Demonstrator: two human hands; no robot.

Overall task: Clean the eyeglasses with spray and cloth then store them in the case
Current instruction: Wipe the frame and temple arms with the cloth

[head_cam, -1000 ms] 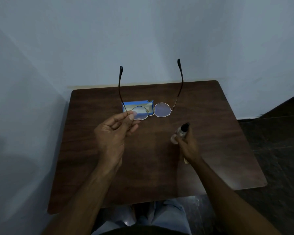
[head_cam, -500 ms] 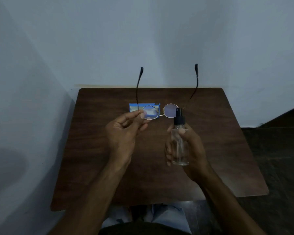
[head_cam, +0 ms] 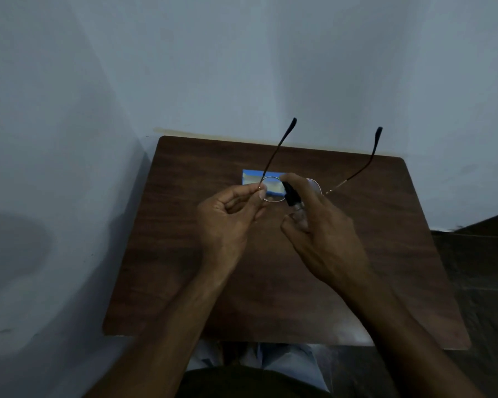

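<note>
**Wire-framed eyeglasses held over a dark wood counter, spray bottle aimed at one lens**

Dark brown wood-grain covers the counter (head_cam: 184,254), which sits pushed into a corner of pale blue-grey walls. A person's two bare forearms reach in from the near edge, and both hands meet above the counter's middle, toward its far edge.

The left hand (head_cam: 227,222) pinches the eyeglasses (head_cam: 272,189) between thumb and forefinger at the outer rim of one round lens, the other fingers curled in. The glasses are lifted off the counter, lenses toward the person, with both thin temple arms unfolded and pointing up and away toward the far wall; their dark tips show against the wall.

The right hand (head_cam: 325,234) is wrapped around a small clear spray bottle (head_cam: 295,203) with a black nozzle top. The forefinger lies over the nozzle, which sits just beside the lens that the left hand pinches. The second lens is mostly hidden behind the right hand's fingers.

A blue rectangular item (head_cam: 252,179) lies flat on the counter near the middle of the far edge, seen partly through and behind the glasses. Whether it is the cloth or the case cannot be told.
</note>
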